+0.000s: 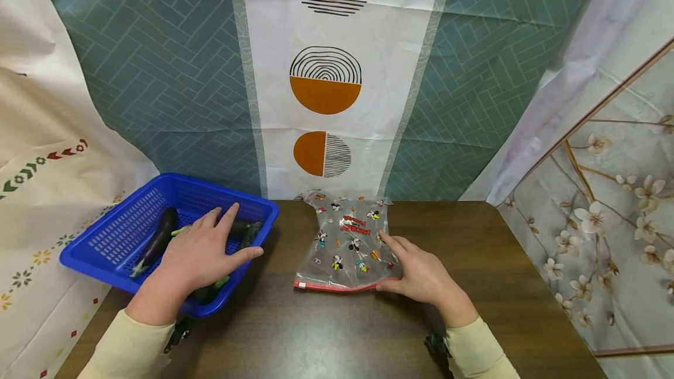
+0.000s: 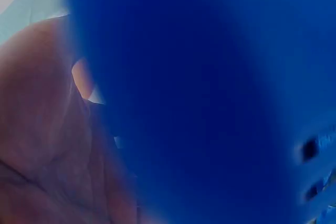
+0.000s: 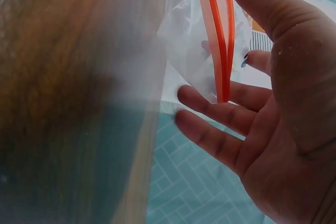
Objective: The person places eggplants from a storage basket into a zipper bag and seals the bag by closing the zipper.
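My left hand [image 1: 202,250] is over the blue plastic basket [image 1: 110,276], its fingers spread and extended, with nothing gripped. Inside the basket an eggplant [image 1: 158,238] lies to the left of the hand. A dark, bumpy green vegetable [image 1: 251,234] shows at the right side, and others are partly hidden under the hand. On the table lies a clear zip bag [image 1: 337,244] with cartoon prints and a red zip edge facing me. At its right side rests my right hand [image 1: 423,274], thumb by the red zip [image 3: 224,72] and fingers loosely apart along the bag's edge.
The brown wooden table [image 1: 326,332] carries the basket on the left and the bag in the middle. A patterned curtain [image 1: 184,75] hangs right behind the table. Floral cloth [image 1: 605,238] hangs along the right side, and a cream printed cloth [image 1: 42,209] along the left.
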